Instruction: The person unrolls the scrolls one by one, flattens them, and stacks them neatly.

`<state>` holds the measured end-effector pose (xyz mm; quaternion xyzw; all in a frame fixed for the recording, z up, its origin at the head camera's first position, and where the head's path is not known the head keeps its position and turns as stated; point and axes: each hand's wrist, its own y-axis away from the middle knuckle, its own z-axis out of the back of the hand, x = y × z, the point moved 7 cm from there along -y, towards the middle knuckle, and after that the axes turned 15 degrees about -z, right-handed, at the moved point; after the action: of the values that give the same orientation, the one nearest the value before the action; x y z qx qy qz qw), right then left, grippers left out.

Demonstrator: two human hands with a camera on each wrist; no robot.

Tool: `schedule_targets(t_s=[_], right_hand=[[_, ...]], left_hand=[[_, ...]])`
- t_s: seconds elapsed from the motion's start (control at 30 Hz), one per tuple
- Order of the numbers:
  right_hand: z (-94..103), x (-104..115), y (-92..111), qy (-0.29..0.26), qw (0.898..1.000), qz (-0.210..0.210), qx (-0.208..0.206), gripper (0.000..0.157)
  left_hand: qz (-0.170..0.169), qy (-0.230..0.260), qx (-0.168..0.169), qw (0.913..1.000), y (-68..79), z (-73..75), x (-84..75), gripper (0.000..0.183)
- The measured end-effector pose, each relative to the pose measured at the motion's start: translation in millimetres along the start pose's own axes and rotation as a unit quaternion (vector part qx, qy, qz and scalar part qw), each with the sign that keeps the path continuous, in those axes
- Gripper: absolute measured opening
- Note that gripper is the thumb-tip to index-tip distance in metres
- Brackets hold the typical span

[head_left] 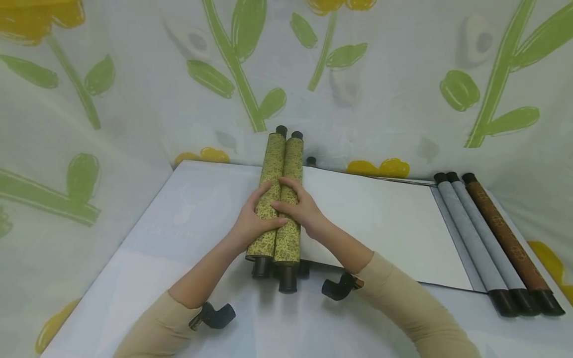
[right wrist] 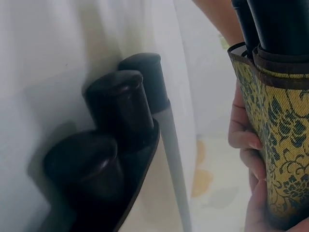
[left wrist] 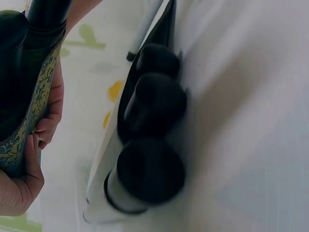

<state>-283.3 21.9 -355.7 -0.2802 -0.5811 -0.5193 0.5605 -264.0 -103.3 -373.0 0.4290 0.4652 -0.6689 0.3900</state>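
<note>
A scroll backed in yellow-green patterned cloth (head_left: 270, 174) shows as two rolls side by side, with dark rod ends at top and bottom. My left hand (head_left: 250, 219) grips the left roll, its thumb lying across toward the right one. My right hand (head_left: 306, 209) holds the right roll from the other side, thumb over its top. In the right wrist view the patterned cloth (right wrist: 289, 135) is raised above the table, with fingers curled beneath it. Part of a white scroll sheet (head_left: 380, 223) spreads out to the right of the hands.
On the right lie two grey rolls (head_left: 474, 233) and a brown patterned scroll (head_left: 503, 223), all with black ends. Another black rod end (head_left: 304, 270) shows below the patterned rolls. A flower-printed cloth (head_left: 380, 114) hangs behind the white table (head_left: 170, 228).
</note>
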Motion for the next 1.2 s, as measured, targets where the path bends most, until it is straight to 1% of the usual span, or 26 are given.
schedule_targets(t_s=[0.2, 0.37, 0.5, 0.6, 0.77, 0.93, 1.03, 1.2], right_hand=[[18.9, -3, 13, -0.005, 1.0, -0.002, -0.023, 0.069], [35.3, -6, 23, -0.005, 0.999, -0.006, -0.05, 0.071], [47.3, -10, 28, 0.0, 0.998, -0.006, -0.065, 0.072], [55.5, -14, 31, 0.002, 0.998, -0.004, -0.069, 0.073], [68.1, -18, 38, 0.027, 0.997, -0.002, -0.074, 0.079], [79.4, -22, 43, 0.046, 0.996, 0.0, -0.077, 0.081], [85.0, -23, 46, 0.042, 0.997, 0.003, -0.072, 0.082], [94.8, -27, 51, 0.02, 0.998, -0.004, -0.058, 0.085]], left_hand=[[-0.016, 0.012, 0.0, 0.9998, -4.6, -20.1, -6.1, 0.094], [-0.022, 0.03, 0.008, 0.9993, -8.4, -38.2, -9.4, 0.093], [-0.029, 0.034, 0.011, 0.9989, -10.9, -50.4, -11.8, 0.093], [-0.029, 0.041, 0.014, 0.9986, -11.9, -58.7, -12.2, 0.093], [-0.018, 0.043, 0.027, 0.9986, -13.1, -70.6, -11.7, 0.091], [-0.026, 0.045, 0.038, 0.9979, -15.9, -81.0, -13.8, 0.09], [-0.031, 0.034, 0.039, 0.9982, -16.9, -85.5, -14.8, 0.091], [-0.029, 0.031, 0.051, 0.9978, -18.0, -93.2, -15.4, 0.092]])
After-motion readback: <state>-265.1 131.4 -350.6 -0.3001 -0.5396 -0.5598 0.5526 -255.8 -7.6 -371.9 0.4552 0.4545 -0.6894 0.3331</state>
